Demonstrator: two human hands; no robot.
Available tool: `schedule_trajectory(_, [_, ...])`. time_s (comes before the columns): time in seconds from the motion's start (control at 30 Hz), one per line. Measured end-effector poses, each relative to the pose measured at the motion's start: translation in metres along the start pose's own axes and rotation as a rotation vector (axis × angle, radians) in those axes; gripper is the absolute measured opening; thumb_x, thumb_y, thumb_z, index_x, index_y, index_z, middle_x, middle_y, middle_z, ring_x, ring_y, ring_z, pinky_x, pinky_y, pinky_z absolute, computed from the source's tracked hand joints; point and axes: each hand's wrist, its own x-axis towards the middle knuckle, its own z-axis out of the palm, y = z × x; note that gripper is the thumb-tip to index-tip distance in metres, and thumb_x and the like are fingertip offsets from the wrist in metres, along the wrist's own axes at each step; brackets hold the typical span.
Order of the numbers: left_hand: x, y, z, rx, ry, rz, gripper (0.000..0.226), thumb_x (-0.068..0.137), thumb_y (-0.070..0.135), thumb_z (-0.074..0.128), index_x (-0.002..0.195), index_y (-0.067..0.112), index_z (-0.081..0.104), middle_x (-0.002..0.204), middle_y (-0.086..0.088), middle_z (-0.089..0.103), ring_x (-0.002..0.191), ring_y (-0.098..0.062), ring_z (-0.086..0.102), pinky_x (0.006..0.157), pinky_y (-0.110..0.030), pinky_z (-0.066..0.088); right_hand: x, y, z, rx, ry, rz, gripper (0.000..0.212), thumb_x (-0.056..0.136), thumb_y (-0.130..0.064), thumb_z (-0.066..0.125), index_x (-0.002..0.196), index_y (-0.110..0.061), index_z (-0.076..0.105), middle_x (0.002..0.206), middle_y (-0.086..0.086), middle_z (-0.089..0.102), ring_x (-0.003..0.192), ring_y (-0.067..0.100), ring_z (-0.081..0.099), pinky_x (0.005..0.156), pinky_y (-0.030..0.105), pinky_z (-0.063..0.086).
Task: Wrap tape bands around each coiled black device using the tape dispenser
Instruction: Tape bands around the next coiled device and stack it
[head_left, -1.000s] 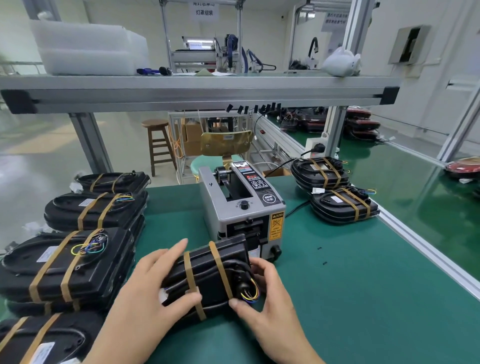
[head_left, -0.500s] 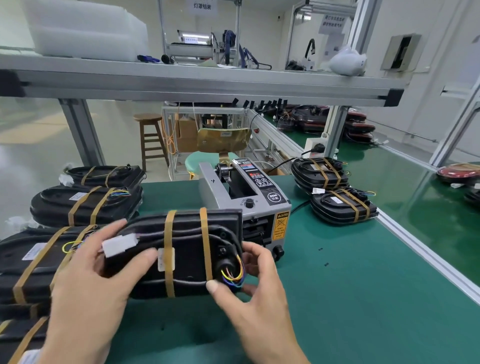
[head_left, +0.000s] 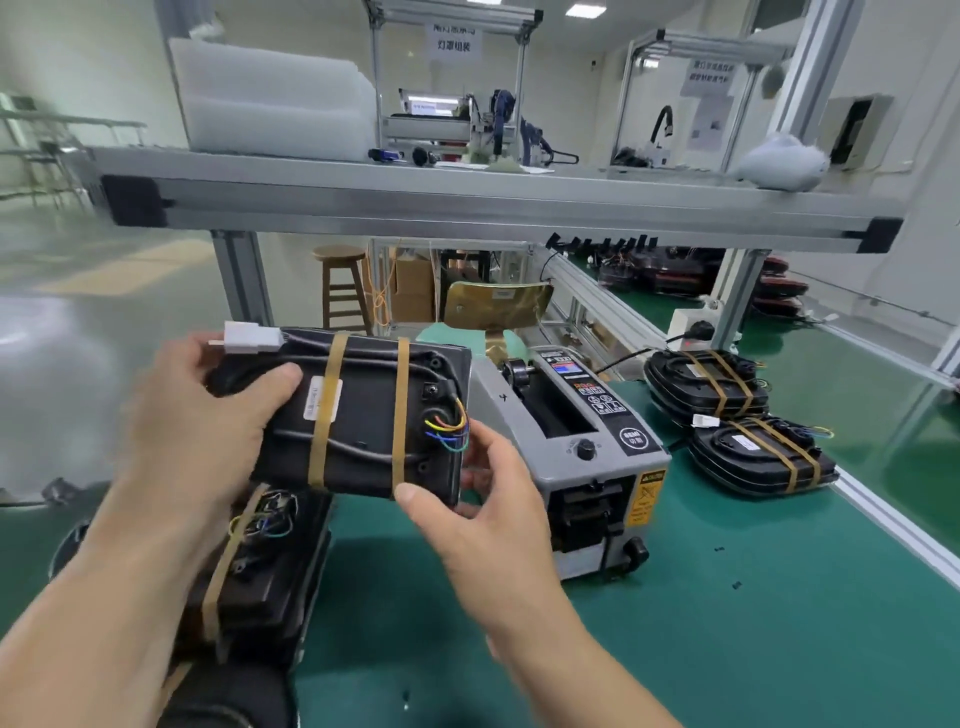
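- Device (head_left: 363, 431): flat black slab with the cord coiled round it, two tan tape bands (head_left: 324, 415) across the short way and a white label.
- White plug (head_left: 248, 338) at its far-left corner, coloured wires (head_left: 451, 431) at the right end.
- Long axis runs left-right, wire end pointing at the dispenser (head_left: 597, 467).
- It's up in the air, over the near-left stack (head_left: 260, 571).
- Left hand (head_left: 208, 431) grips the left end; right hand (head_left: 483, 499) pinches the near-right corner.
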Motion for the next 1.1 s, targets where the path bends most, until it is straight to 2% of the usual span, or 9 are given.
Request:
schedule_trajectory(0.13, [0.031,0.004,-0.004,0.051,-0.003,-0.03,0.019,0.086,0.015,0.07,0.098,0.027,0.063,0.088,0.008,0.064,0.07,-0.008,0.063,0.053,-0.025,0.049,0.022,-0.003,0.023,0.025,-0.019,0.029,0.059,0.067,-0.048,0.075,0.121,-0.038,0.054,0.117,-0.016,0.061,0.105,0.0,0.058,0.095,0.029,0.051])
schedule_trajectory(0.3, [0.059,-0.006,-0.011,0.072,0.034,-0.119,0.027,0.088,0.001,0.064,0.072,0.023,0.058,0.073,0.004,0.058,0.063,-0.01,0.054,0.034,-0.008,0.04,0.037,-0.003,0.053,0.056,-0.054,0.093,0.068,0.063,-0.056,0.075,0.124,-0.037,0.05,0.116,-0.01,0.06,0.095,-0.001,0.06,0.093,0.026,0.052])
schedule_trajectory(0.4, [0.067,-0.014,-0.014,0.044,0.051,-0.169,0.021,0.089,0.0,0.062,0.095,0.02,0.059,0.075,0.003,0.055,0.062,-0.01,0.052,0.032,-0.008,0.038,0.043,-0.003,0.061,0.05,-0.067,0.123,0.072,0.066,-0.053,0.076,0.13,-0.038,0.045,0.116,-0.009,0.057,0.098,0.001,0.059,0.095,0.027,0.051])
schedule_trajectory(0.53, [0.073,-0.02,-0.019,0.001,0.066,-0.237,0.022,0.091,0.001,0.061,0.109,0.013,0.06,0.079,-0.004,0.058,0.06,-0.012,0.059,0.035,-0.01,0.042,0.053,-0.005,0.064,0.043,-0.083,0.143,0.062,0.069,-0.052,0.078,0.121,-0.034,0.051,0.107,-0.008,0.059,0.096,0.007,0.061,0.083,0.023,0.049])
schedule_trajectory(0.63, [0.08,-0.019,-0.025,0.0,0.057,-0.278,0.011,0.091,0.002,0.06,0.086,0.011,0.063,0.076,-0.005,0.061,0.047,-0.006,0.063,0.043,-0.018,0.048,0.068,-0.01,0.066,0.087,-0.116,0.14,0.033,0.076,-0.046,0.079,0.097,-0.038,0.055,0.088,-0.009,0.058,0.085,0.011,0.061,0.075,0.026,0.051])
schedule_trajectory(0.73, [0.087,-0.02,-0.028,0.014,0.042,-0.305,0.022,0.091,0.003,0.058,0.074,0.016,0.062,0.072,-0.005,0.063,0.059,-0.014,0.063,0.057,-0.027,0.049,0.079,-0.015,0.071,0.101,-0.133,0.151,0.021,0.082,-0.044,0.076,0.087,-0.034,0.058,0.091,-0.003,0.059,0.084,0.014,0.06,0.078,0.028,0.053])
schedule_trajectory(0.9, [0.098,-0.028,-0.032,0.029,0.073,-0.339,0.02,0.089,0.005,0.06,0.073,0.015,0.062,0.07,-0.006,0.062,0.067,-0.019,0.061,0.063,-0.032,0.049,0.085,-0.014,0.082,0.099,-0.137,0.201,0.032,0.084,-0.046,0.072,0.107,-0.023,0.067,0.113,0.008,0.067,0.101,0.027,0.065,0.092,0.039,0.053])
schedule_trajectory(0.97, [0.099,-0.035,-0.036,0.052,0.076,-0.349,0.019,0.088,0.005,0.061,0.071,0.015,0.061,0.067,-0.005,0.06,0.066,-0.019,0.059,0.066,-0.033,0.048,0.08,-0.007,0.086,0.119,-0.141,0.212,0.04,0.081,-0.049,0.073,0.111,-0.025,0.065,0.108,0.003,0.068,0.1,0.023,0.066,0.092,0.037,0.055])
schedule_trajectory(1.1, [0.102,-0.05,-0.046,0.038,0.096,-0.403,0.019,0.085,0.002,0.061,0.07,0.013,0.06,0.065,-0.006,0.058,0.067,-0.02,0.058,0.064,-0.032,0.047,0.072,0.006,0.094,0.132,-0.156,0.191,0.031,0.072,-0.049,0.076,0.091,-0.037,0.054,0.088,-0.009,0.062,0.093,0.016,0.067,0.091,0.041,0.057])
